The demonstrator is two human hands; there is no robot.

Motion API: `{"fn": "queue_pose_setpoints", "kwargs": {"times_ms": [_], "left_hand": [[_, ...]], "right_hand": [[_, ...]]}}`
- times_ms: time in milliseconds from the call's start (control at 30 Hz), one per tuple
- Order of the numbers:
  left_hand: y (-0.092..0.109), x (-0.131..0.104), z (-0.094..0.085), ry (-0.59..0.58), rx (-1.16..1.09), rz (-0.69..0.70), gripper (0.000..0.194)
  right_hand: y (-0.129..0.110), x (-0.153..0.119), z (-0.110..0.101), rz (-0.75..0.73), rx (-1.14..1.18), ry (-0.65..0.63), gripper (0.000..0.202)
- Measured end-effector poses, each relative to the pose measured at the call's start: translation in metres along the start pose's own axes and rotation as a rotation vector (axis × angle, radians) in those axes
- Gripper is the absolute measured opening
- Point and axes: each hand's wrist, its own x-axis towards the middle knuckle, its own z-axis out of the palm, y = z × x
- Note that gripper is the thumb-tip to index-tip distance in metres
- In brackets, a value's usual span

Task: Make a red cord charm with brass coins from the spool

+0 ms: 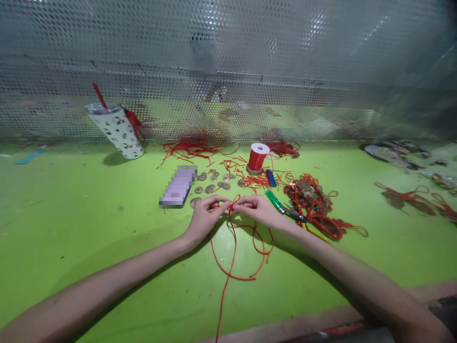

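Over the middle of the green table, my left hand [208, 215] and my right hand [260, 209] meet with thumbs and fingers pinched on a red cord [233, 247]. A small knot with a loop on top shows between the fingertips. Below it, the cord's long ends curl over the tabletop, one running down past the bottom of the view. Several round coins [210, 189] with holes lie just beyond my left hand. Close to my right hand are green-handled pliers [274, 201] and red-handled scissors [323, 225], partly crossing each other.
A phone [177, 188] lies left of the coins. Behind stand a red thread spool [257, 159], a blue lighter [271, 178] and cord scraps [193, 148]. Knotted coin strings [309, 194] are heaped at right. A straw tumbler [119, 131] stands before the perforated metal screen [228, 71].
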Motion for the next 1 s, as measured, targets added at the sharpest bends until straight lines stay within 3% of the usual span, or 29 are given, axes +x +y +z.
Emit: {"fn": "queue_pose_setpoints", "kwargs": {"times_ms": [200,400,467,633,1000], "left_hand": [[-0.003,-0.001,0.0,0.074,0.157,0.081,0.02],[0.001,-0.005,-0.001,0.16,0.463,0.309,0.011],[0.002,-0.007,0.001,0.097,0.414,0.285,0.016],[0.001,-0.01,0.005,-0.145,0.214,0.069,0.034],[-0.001,-0.004,0.003,-0.121,0.131,0.044,0.023]], "right_hand": [[0.002,0.0,0.0,-0.074,-0.012,0.122,0.024],[-0.001,-0.004,-0.005,-0.153,-0.248,0.145,0.022],[-0.004,-0.005,-0.005,-0.181,-0.327,0.135,0.02],[-0.007,-0.007,-0.002,-0.224,-0.377,0.154,0.019],[-0.006,-0.009,0.001,-0.277,-0.32,0.287,0.018]]}}
